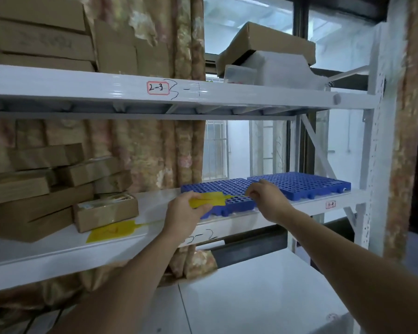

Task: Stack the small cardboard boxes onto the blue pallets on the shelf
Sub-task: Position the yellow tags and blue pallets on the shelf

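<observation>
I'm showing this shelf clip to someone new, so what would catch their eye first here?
Most likely the two bright blue pallets lying side by side on the middle shelf, bare of boxes. Next, the hands at the nearer pallet's front edge: the left hand pinches a yellow tag, the right hand curls its fingers at the pallet's grid. Then the tan cardboard boxes piled at the shelf's left end.

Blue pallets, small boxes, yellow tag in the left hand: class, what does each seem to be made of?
Blue pallets: probably moulded plastic, an even saturated blue with a regular grid of holes.
Small boxes: cardboard, matte brown with folded flaps.
Yellow tag, pinched by the left hand: a thin flat sheet, plastic or paper; cannot tell which.
</observation>
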